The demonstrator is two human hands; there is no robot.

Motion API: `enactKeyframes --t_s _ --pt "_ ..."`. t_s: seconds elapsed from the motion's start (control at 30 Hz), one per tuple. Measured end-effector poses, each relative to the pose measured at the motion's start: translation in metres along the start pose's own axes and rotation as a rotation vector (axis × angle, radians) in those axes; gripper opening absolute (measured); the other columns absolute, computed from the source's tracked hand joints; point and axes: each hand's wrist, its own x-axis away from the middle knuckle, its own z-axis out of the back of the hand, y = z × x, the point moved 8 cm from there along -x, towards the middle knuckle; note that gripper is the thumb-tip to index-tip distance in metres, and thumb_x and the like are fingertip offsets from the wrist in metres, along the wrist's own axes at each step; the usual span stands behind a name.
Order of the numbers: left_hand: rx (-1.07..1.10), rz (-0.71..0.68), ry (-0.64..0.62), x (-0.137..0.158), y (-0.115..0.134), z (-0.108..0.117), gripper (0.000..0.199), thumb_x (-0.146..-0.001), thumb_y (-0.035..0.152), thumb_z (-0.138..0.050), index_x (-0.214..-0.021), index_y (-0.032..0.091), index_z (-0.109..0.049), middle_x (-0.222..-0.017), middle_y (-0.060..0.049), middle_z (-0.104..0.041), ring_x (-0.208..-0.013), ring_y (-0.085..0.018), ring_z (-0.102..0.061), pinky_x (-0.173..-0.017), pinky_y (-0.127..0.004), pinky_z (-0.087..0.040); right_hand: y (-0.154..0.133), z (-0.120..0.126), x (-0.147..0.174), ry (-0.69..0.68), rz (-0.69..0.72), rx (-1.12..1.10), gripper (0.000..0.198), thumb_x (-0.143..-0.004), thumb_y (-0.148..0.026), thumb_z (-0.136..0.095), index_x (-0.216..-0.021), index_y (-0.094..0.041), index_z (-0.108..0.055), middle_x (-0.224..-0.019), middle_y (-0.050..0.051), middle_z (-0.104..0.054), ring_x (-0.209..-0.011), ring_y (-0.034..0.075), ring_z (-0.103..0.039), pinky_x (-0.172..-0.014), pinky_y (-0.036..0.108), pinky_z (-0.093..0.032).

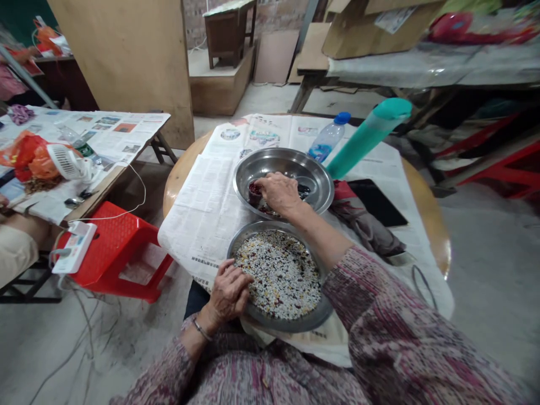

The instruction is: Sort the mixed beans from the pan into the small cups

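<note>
Mix [274,275] of white, yellow and dark bits lies in the near bowl [291,325], just right of the left hand [229,289], whose fingers curl at the rim; whether they pinch anything I cannot tell. The right hand [279,192] bends over a cup [255,198] of dark red bits [253,187] in the far bowl [295,160], its grip hidden; fingertips low over the cup and a light left hand should best limit spills.

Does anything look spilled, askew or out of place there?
I see no obvious spill around the near bowl or the far bowl. One oddity: the white power strip sits askew at the edge of the red stool, seemingly overhanging it, so a bump might knock it off.
</note>
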Motion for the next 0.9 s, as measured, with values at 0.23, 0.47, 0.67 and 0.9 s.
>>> enactKeyframes --t_s 0.23,0.47,0.67,0.9 --pt "0.017 0.009 -0.007 0.002 -0.001 -0.002 0.022 -0.092 0.020 -0.041 -0.098 0.021 -0.062 -0.077 -0.002 -0.063 -0.074 -0.017 -0.060 -0.105 -0.049 -0.044 0.000 -0.006 -0.005 -0.001 0.020 0.031 0.029 -0.094 -0.018 -0.047 -0.100 -0.022 -0.075 -0.100 0.011 -0.072 -0.091 0.024 -0.059 -0.068 0.033 -0.037" --pt "-0.004 0.000 0.007 0.002 -0.001 0.000 0.022 -0.092 0.021 -0.040 -0.097 0.021 -0.062 -0.075 -0.001 -0.062 -0.073 -0.018 -0.060 -0.105 -0.048 -0.045 -0.003 0.005 -0.002 0.054 -0.032 -0.046 0.027 -0.093 -0.016 -0.045 -0.103 -0.019 -0.070 -0.107 0.011 -0.072 -0.095 0.024 -0.063 -0.071 0.034 -0.039" --pt "0.000 -0.011 0.009 0.002 -0.001 -0.002 0.021 -0.092 0.020 -0.042 -0.098 0.021 -0.062 -0.080 -0.002 -0.066 -0.076 -0.018 -0.061 -0.107 -0.047 -0.044 -0.012 0.037 0.059 0.202 0.027 -0.313 0.016 -0.089 -0.021 -0.051 -0.092 -0.019 -0.067 -0.095 0.007 -0.072 -0.085 0.020 -0.063 -0.074 0.033 -0.044" --pt "0.001 0.002 -0.019 -0.001 0.001 -0.001 0.023 -0.096 0.019 -0.041 -0.096 0.020 -0.064 -0.082 -0.002 -0.067 -0.080 -0.018 -0.063 -0.107 -0.047 -0.044 -0.052 -0.011 0.191 -0.220 0.341 -0.437 0.012 -0.092 -0.020 -0.053 -0.088 -0.021 -0.064 -0.085 0.003 -0.068 -0.075 0.015 -0.061 -0.069 0.027 -0.043"
